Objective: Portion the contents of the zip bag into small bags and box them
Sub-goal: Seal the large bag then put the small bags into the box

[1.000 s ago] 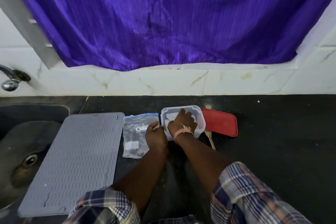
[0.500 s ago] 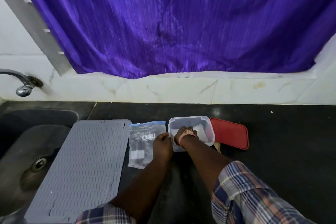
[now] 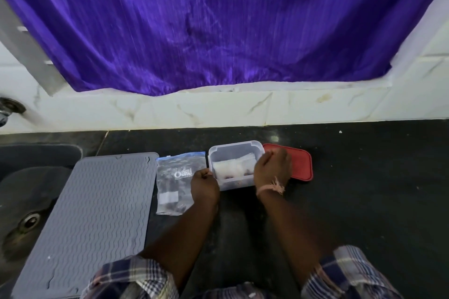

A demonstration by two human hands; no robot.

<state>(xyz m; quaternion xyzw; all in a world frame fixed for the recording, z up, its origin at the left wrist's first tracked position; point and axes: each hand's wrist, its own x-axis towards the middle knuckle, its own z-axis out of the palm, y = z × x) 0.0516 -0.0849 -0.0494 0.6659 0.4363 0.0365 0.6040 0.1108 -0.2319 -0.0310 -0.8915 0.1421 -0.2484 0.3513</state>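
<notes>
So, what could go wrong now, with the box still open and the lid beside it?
1. The small bags stand high in the box; the red lid may not close flat over them.
2. The right hand reaches across the box rim toward the lid and could tip the box.
3. The zip bag lies close to the left hand; a nudge could shift it.

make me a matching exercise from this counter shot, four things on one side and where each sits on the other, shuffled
Things:
1. red lid
2. zip bag
3. grey ribbed mat
4. clear box

Places:
A. partly over the sink
B. between the two hands
C. right of the clear box
D. between the mat and the box

Pairs: 1-C, 2-D, 3-A, 4-B
</notes>
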